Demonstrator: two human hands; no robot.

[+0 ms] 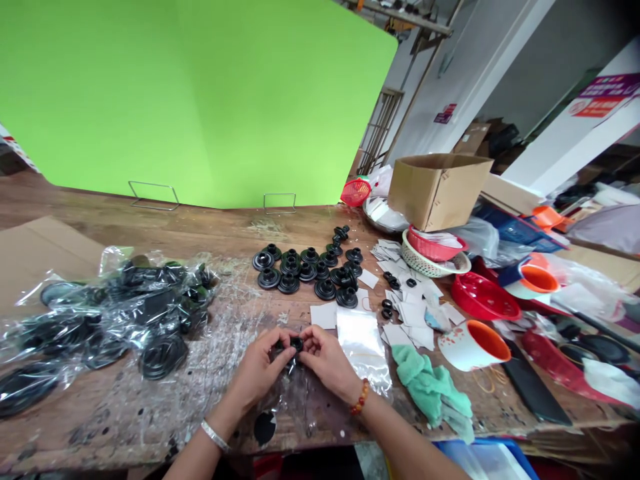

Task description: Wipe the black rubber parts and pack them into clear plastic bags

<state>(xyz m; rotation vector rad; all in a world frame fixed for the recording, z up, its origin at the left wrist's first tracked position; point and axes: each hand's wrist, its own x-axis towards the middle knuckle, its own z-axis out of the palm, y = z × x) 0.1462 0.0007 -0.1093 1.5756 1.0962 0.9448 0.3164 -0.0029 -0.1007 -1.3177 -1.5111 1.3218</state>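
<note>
Both hands meet over the near middle of the worktable, fingers closed around a small black round part (296, 344). My left hand (263, 363) pinches it from the left, and my right hand (327, 357) grips it from the right. Fingers cover much of the part, so its exact kind is hidden. Clear plastic film (295, 393) lies beneath the hands. Beyond them stands a group of black stepped round parts (307, 271). A clear plastic bag (363, 343) and a white card (324, 315) lie beside my right hand.
Bagged black parts (155, 300) cover the table's left side. To the right are scattered white cards (413, 310), a green cloth (433, 387), a white-and-orange cup (473, 345), a black phone-like slab (535, 383), baskets (430, 257) and a cardboard box (440, 190). A green panel (200, 100) stands behind.
</note>
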